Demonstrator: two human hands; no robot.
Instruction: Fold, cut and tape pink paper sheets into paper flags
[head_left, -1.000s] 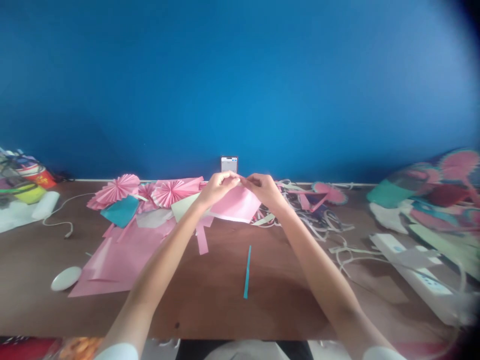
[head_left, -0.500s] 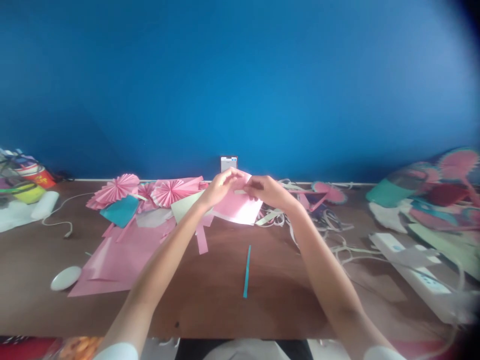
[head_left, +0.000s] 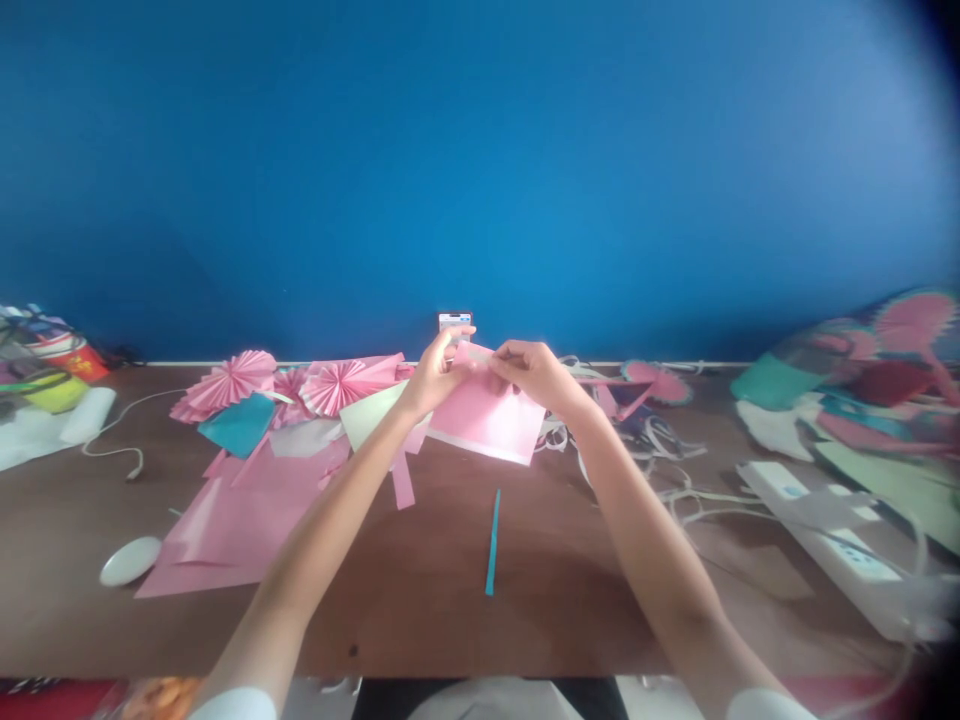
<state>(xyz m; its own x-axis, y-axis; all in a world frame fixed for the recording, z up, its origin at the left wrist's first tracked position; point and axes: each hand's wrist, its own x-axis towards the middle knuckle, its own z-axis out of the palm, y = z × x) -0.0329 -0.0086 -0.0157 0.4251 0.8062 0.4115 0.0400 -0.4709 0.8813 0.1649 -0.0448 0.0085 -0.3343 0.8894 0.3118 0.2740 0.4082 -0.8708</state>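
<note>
A pink sheet of paper (head_left: 491, 420) with a pale lower edge hangs tilted between my two hands, above the table. My left hand (head_left: 441, 375) pinches its upper left part between thumb and fingers, with the index finger stretched out in front of the phone. At the upper edge, my right hand (head_left: 529, 370) grips the sheet with thumb and fingertips pressed together. A narrow blue paper strip (head_left: 493, 545) lies on the table below the hands. Behind my left wrist is a pale green sheet (head_left: 364, 415).
A phone (head_left: 455, 320) leans on the blue wall. To the left lie pink pleated paper fans (head_left: 337, 385), a teal paper piece (head_left: 238, 425), a large pink sheet (head_left: 247, 520) and a white mouse (head_left: 130, 561). Cables and a power strip (head_left: 832, 540) occupy the right side.
The pink sheet has swung right and slightly down, showing more of its face. My left hand has dropped a little, its index finger now extended; my right hand still grips the upper edge.
</note>
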